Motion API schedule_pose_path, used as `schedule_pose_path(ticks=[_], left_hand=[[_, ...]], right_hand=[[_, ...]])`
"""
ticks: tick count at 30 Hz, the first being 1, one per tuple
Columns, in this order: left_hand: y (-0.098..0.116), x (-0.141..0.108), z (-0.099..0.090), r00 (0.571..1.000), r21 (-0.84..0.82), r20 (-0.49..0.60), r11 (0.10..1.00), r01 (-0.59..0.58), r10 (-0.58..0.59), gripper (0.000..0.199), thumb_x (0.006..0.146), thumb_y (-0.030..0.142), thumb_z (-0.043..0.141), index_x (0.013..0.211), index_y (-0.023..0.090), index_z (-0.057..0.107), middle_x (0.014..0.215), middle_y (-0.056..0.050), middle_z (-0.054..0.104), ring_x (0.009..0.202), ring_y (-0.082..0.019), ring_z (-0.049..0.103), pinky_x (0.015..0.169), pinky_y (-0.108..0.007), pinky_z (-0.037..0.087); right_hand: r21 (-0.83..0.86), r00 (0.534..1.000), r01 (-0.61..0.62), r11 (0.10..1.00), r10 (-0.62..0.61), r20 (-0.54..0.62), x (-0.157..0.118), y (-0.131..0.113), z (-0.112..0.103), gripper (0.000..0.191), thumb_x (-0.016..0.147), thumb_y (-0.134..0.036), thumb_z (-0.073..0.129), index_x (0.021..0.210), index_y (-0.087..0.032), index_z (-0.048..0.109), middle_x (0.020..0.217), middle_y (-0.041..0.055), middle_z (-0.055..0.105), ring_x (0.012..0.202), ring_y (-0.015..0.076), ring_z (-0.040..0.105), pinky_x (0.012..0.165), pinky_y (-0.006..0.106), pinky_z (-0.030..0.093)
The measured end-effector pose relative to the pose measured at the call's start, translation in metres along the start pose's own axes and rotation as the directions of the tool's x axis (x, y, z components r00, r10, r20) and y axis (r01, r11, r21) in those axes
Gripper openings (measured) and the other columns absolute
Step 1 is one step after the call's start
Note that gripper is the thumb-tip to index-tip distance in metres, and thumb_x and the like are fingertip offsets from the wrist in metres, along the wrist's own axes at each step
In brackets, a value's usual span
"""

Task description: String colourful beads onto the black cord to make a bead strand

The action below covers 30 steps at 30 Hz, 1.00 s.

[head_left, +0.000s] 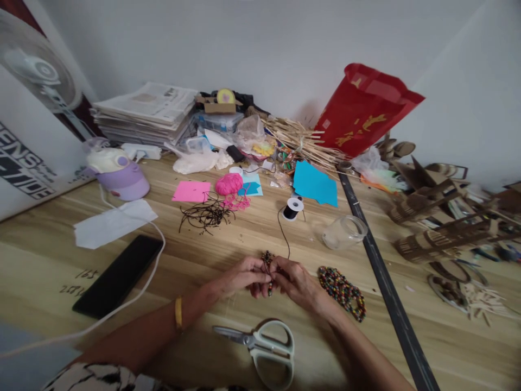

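My left hand (247, 276) and my right hand (293, 279) meet over the table, fingers pinched together on a beaded string (267, 258). Small dark and coloured beads show above and below the fingertips. A black cord (285, 233) runs from near my right fingers back to a white spool (293, 209). Right of my right hand lies a coiled heap of multicoloured bead strands (342, 292). Scissors (260, 342) with pale green handles rest in front of my hands, blades pointing left. What exactly each fingertip grips is partly hidden.
A glass jar (345, 232) lies to the right of the spool. Black cord scraps (207, 214), pink yarn (228, 184) and blue paper (315, 183) sit farther back. At left are a phone (118, 276) and a white cable (159, 255). Woven brown pieces (443, 239) crowd the right.
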<state>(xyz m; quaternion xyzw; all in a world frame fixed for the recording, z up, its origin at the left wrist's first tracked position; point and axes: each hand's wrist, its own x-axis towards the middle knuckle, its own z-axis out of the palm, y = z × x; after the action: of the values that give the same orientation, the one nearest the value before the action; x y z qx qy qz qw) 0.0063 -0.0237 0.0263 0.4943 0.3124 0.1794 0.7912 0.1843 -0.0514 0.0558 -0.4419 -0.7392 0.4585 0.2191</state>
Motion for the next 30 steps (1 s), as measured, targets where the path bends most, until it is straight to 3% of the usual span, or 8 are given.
schedule_pose_path(ticks=[9,18,23,30], left_hand=[[0.001,-0.002,-0.001,0.999,-0.059,-0.044,0.998,0.029,-0.032,0.03,0.07,0.039,0.067,0.076,0.011,0.062,0.065,-0.005,0.068,0.051,-0.01,0.058,0.052,-0.022,0.044],[-0.001,0.001,0.004,0.993,0.001,-0.121,1.0,0.01,-0.01,0.037,0.065,0.046,0.069,0.073,0.011,0.059,0.065,-0.005,0.068,0.056,-0.013,0.06,0.056,-0.025,0.045],[-0.004,0.003,0.004,0.99,-0.018,-0.141,1.0,-0.021,0.018,0.039,0.064,0.047,0.07,0.073,0.01,0.06,0.065,-0.006,0.067,0.058,-0.013,0.059,0.06,-0.026,0.045],[-0.004,0.0,0.0,0.993,-0.157,-0.119,0.987,-0.019,0.0,0.024,0.069,0.035,0.07,0.072,0.011,0.065,0.069,-0.006,0.069,0.06,-0.012,0.06,0.064,-0.025,0.046]], right_hand=[[-0.185,0.996,0.061,0.981,-0.072,-0.055,0.0,0.0,-0.002,0.01,0.09,-0.015,0.044,0.083,-0.019,0.049,0.071,-0.0009,0.056,0.065,0.0119,0.052,0.061,0.022,0.04],[-0.304,0.99,0.092,0.948,-0.12,-0.076,-0.002,-0.008,0.0,0.013,0.092,-0.014,0.039,0.082,-0.019,0.047,0.08,0.0025,0.054,0.07,0.0145,0.053,0.066,0.025,0.041],[-0.296,0.988,0.06,0.953,-0.099,-0.119,-0.002,-0.007,0.003,0.014,0.09,-0.01,0.042,0.08,-0.019,0.045,0.078,0.002,0.053,0.067,0.0137,0.052,0.063,0.024,0.04],[-0.296,0.988,0.039,0.954,-0.082,-0.134,-0.002,-0.008,0.006,0.015,0.091,-0.011,0.041,0.08,-0.019,0.046,0.078,0.0018,0.053,0.065,0.013,0.051,0.061,0.024,0.039]])
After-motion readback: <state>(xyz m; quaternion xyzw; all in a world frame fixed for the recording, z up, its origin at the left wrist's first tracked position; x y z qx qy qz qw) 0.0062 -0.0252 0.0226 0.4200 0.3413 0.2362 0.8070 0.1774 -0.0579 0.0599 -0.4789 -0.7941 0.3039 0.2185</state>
